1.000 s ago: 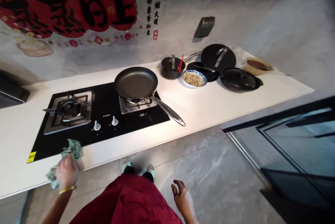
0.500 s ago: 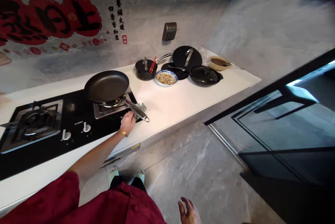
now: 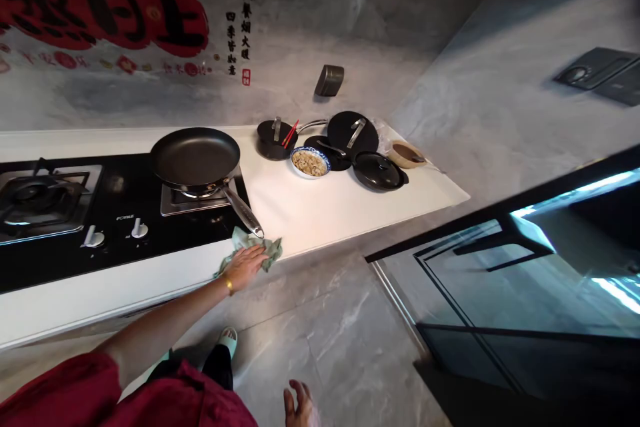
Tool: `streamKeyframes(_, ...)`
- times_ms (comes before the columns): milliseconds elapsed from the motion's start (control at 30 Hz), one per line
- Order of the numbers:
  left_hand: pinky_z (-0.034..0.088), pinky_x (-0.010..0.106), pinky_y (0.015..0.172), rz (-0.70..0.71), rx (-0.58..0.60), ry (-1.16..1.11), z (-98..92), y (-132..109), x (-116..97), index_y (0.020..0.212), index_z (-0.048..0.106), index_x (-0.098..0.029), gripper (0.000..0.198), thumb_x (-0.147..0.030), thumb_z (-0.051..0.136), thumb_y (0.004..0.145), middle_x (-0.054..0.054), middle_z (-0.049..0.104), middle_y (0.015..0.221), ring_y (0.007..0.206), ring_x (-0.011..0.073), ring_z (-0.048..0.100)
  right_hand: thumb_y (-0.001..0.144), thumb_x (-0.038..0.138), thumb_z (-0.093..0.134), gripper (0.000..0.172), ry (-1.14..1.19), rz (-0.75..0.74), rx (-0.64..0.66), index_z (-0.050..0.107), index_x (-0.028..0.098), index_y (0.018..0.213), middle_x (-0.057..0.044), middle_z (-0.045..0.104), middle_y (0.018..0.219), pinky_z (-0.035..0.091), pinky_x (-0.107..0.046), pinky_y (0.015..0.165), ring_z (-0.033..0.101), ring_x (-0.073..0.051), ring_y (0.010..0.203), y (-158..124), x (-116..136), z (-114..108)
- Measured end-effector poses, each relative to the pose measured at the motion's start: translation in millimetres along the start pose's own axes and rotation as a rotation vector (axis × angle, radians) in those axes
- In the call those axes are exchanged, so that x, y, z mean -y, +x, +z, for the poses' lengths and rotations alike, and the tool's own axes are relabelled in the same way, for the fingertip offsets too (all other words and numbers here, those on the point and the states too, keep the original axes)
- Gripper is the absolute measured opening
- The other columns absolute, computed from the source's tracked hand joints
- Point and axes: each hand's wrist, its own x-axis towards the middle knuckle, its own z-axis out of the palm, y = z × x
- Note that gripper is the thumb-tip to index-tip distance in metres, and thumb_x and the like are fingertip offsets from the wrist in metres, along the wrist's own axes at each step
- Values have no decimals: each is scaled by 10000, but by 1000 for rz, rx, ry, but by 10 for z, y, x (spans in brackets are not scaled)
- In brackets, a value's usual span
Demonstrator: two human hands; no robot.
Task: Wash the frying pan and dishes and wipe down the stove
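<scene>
My left hand (image 3: 244,267) lies on a pale green cloth (image 3: 271,252) and presses it to the front edge of the white countertop (image 3: 305,217). The cloth bunches out around the fingers. Just above it is the handle end of a black frying pan (image 3: 196,157), which sits on the right burner of the black gas stove (image 3: 120,190). Low in the picture, away from the counter, hangs my right hand (image 3: 301,407); its fingers are apart and hold nothing.
Toward the back stand a lidded saucepan (image 3: 274,140) with red chopsticks (image 3: 291,134) on it, a blue-rimmed bowl of food (image 3: 310,162), a large dark lid (image 3: 353,132), a black lidded pot (image 3: 380,171) and a tan bowl (image 3: 406,154). A glass door (image 3: 465,274) is at right.
My left hand has drawn the cloth from beside the pan handle toward the counter's front edge, so more cloth shows. The view has shifted, and my right hand still hangs low.
</scene>
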Motion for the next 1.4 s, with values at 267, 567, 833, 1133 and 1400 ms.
streamKeyframes(267, 306, 378, 1025, -106, -98, 121, -609, -1009, 746, 1162, 564, -267, 319, -265, 460, 860, 19, 537, 1281, 1266, 196, 385, 840, 594, 345, 542, 163, -641, 221, 644, 169, 994, -149, 671, 996, 527, -337, 795, 648, -256, 910, 1347, 1513, 661)
streamKeyframes(567, 361, 386, 958, -338, -333, 210, -1585, -2695, 1994, 1086, 563, -247, 240, -250, 474, 863, 19, 540, 1283, 1260, 184, 400, 830, 627, 237, 771, 106, -1110, 639, 439, 28, 1272, -234, 466, 1309, 375, -469, 996, 430, -327, 1226, 621, 4281, 2095)
streamKeyframes(833, 404, 370, 910, -486, -566, 19, -2340, -4263, 3026, 1146, 478, -168, 370, -253, 538, 790, 114, 607, 1116, 1080, 226, 542, 826, 614, 148, 823, 79, -938, 580, 360, -17, 1310, -275, 412, 1327, 319, -474, 1011, 387, -337, 1252, -857, 5832, 3320)
streamKeyframes(1133, 370, 392, 998, -765, -1093, -153, -2694, -6125, 3335, 1080, 536, -172, 310, -136, 395, 807, 113, 518, 1260, 1170, 202, 474, 803, 642, 326, 826, -83, -900, 410, 417, -21, 1287, -337, 181, 1410, 130, -665, 974, 60, -473, 1321, -1909, 6821, 4157)
streamKeyframes(1400, 471, 375, 893, -1297, -1161, -138, -2492, -7823, 3443, 1074, 536, -196, 319, -365, 391, 846, 90, 507, 1266, 1147, 238, 498, 821, 365, 490, 580, -148, -1101, 384, 433, 60, 1312, -241, 241, 1432, 138, -605, 1012, 77, -419, 1328, -2109, 8041, 4934)
